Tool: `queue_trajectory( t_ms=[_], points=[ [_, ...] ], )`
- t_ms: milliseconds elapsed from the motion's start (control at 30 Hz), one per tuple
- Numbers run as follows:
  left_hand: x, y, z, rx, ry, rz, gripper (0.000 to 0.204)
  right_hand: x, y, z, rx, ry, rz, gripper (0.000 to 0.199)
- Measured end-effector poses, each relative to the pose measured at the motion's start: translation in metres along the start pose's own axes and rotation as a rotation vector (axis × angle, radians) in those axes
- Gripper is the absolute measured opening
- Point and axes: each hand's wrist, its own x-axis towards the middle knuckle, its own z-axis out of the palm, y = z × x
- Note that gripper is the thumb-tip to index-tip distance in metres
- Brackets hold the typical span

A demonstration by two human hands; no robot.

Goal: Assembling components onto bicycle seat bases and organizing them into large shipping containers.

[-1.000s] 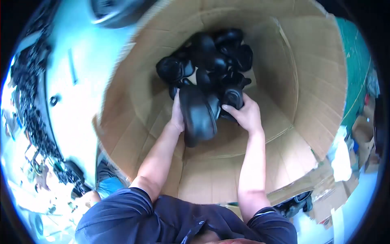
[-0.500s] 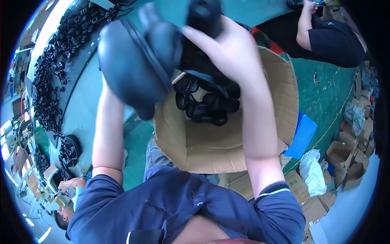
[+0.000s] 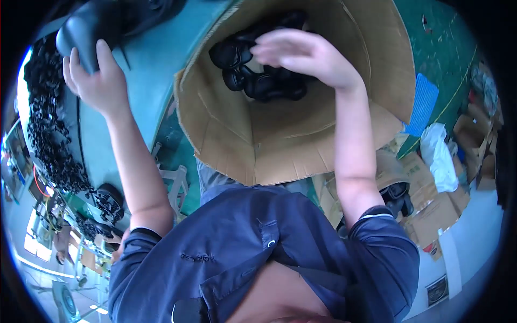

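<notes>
My left hand [image 3: 99, 89] is at the far left, over the blue-green workbench. Its fingers and thumb are wrapped round the narrow end of a smooth black bicycle saddle [image 3: 83, 33]; whether the saddle touches the bench I cannot tell. My right hand [image 3: 301, 54] is above a large open cardboard box [image 3: 283, 171], holding nothing, with its fingers stretched out and slightly blurred. Beneath it, several black saddles [image 3: 264, 86] lie inside the box, partly covered by the hand.
A long heap of small black parts [image 3: 46, 124] runs along the left of the workbench [image 3: 102, 156]. Another dark object [image 3: 151, 13] lies at the upper left. At right are a blue mat [image 3: 423, 105], a white plastic bag [image 3: 439, 156] and flattened cartons [image 3: 431, 204]. A stool [image 3: 175, 180] stands below the bench.
My left hand has carried a saddle left, over the bench. My right hand has let go of a dark object and now hangs empty over the box. The view has shifted.
</notes>
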Motion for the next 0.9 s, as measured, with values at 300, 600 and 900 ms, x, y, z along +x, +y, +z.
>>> queue_trajectory(
  t_ms=[300,600,900],
  points=[
    [-0.272,0.178,0.093,-0.371,-1.507,-0.435,0.06,-0.177,0.325,-0.129,0.027,1.315,0.649,0.066],
    [-0.461,0.124,0.281,-0.253,-1.792,-0.578,0.072,-0.169,0.485,-0.222,0.393,1.357,0.865,0.098],
    [-0.495,0.067,0.356,-0.08,-1.814,-0.314,0.067,-0.17,0.633,-0.173,0.372,1.135,0.999,0.072]
  ],
)
